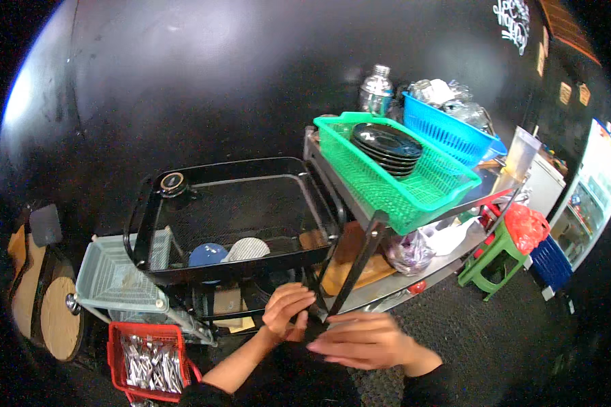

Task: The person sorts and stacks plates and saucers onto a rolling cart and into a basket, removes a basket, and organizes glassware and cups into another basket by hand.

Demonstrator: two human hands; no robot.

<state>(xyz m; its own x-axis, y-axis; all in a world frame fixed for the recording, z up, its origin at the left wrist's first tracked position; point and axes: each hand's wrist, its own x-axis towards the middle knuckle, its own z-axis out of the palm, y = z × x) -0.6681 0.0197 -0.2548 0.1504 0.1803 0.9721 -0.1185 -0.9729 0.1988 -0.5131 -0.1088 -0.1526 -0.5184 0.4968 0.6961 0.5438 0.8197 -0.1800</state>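
My left hand [286, 311] is raised in front of the black mesh cart, its fingers slightly curled and nothing visible in them. Close to its right, my right hand [361, 341] is stretched out, somewhat blurred, with no object seen in it. Beyond them stands the cart's upper mesh tray [198, 269], with a small dark round item [173, 184] at its back left corner. To the right, a green plastic basket [438, 196] on a metal shelf holds a stack of black plates [387, 145].
A red basket [114, 351] of metal cutlery sits at lower left, below a pale plastic basket [117, 269]. A blue basket [443, 127] with clear plastic items and a cocktail shaker [378, 91] stand behind the green one. A green stool [496, 254] is at right.
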